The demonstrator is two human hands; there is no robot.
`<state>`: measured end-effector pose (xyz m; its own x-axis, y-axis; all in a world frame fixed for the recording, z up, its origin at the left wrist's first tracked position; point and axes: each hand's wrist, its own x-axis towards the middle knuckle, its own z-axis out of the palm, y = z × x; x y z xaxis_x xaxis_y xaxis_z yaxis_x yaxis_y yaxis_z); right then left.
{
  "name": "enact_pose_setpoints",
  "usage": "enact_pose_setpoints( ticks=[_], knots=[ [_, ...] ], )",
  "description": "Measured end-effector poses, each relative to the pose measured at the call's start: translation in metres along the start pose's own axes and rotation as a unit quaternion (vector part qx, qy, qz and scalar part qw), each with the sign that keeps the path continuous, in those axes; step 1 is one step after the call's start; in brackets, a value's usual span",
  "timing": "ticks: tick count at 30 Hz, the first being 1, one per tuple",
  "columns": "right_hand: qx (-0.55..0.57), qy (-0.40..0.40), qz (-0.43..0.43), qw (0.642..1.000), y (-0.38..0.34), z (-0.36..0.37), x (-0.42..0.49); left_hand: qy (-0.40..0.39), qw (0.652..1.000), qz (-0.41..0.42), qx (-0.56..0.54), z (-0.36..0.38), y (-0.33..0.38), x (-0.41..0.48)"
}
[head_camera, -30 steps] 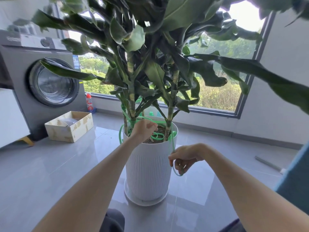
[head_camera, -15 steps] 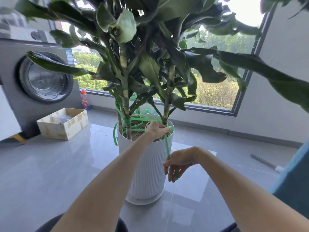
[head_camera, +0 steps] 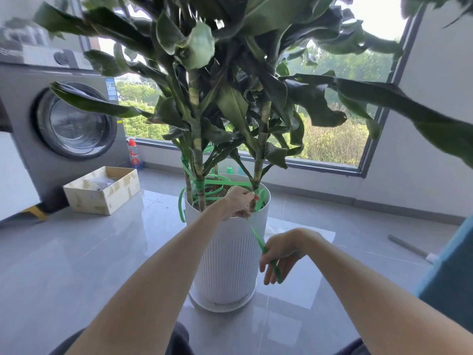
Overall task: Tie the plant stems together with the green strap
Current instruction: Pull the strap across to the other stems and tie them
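A tall leafy plant grows from a white ribbed pot (head_camera: 225, 254) on the floor. Its left stem (head_camera: 198, 160) has the green strap (head_camera: 212, 181) wound round it near the soil, with loops lying over the rim. My left hand (head_camera: 240, 201) grips the base of the right stem (head_camera: 259, 160) and pinches the strap there. From it the strap runs taut down to my right hand (head_camera: 279, 252), which holds the free end between its fingers in front of the pot.
A grey washing machine (head_camera: 64, 124) stands at the left with an open cardboard box (head_camera: 102, 190) before it. A red-capped bottle (head_camera: 133, 155) sits by the window sill. A metal rod (head_camera: 409, 248) lies on the tiled floor at right.
My left hand moved from the left stem across to the base of the right stem. My right hand pulled the strap's end taut and stayed low beside the pot.
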<state>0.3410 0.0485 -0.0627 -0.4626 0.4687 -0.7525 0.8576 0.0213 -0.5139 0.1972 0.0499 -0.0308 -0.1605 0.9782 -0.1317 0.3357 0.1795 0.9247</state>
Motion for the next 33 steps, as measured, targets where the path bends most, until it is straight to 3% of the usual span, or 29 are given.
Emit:
enact_pose_setpoints(
  ticks=[4,8,15,20,24,28,33],
  knots=[
    [0.020,-0.038,0.048,0.998,-0.008,0.010,0.000,0.019,0.995,0.055,0.086,-0.004,-0.003,-0.001],
    [-0.060,-0.042,0.095,0.993,-0.012,0.014,0.010,0.035,0.979,0.101,0.175,-0.011,-0.004,-0.007],
    [-0.210,0.028,0.077,0.974,-0.003,0.008,0.014,0.020,0.968,0.127,0.217,-0.051,-0.017,-0.017],
    [-0.224,0.035,0.065,0.972,-0.009,0.011,0.013,0.043,0.957,0.132,0.255,-0.059,-0.019,-0.023],
    [-0.232,0.028,0.041,0.971,-0.013,0.014,0.012,0.080,0.958,0.132,0.240,-0.072,-0.022,-0.026],
    [-0.257,0.070,-0.006,0.964,-0.021,0.017,0.009,0.145,0.947,0.135,0.252,-0.085,-0.026,-0.032],
    [-0.256,0.078,-0.005,0.964,-0.028,0.019,0.014,0.228,0.936,0.108,0.244,-0.096,-0.029,-0.037]
  ],
)
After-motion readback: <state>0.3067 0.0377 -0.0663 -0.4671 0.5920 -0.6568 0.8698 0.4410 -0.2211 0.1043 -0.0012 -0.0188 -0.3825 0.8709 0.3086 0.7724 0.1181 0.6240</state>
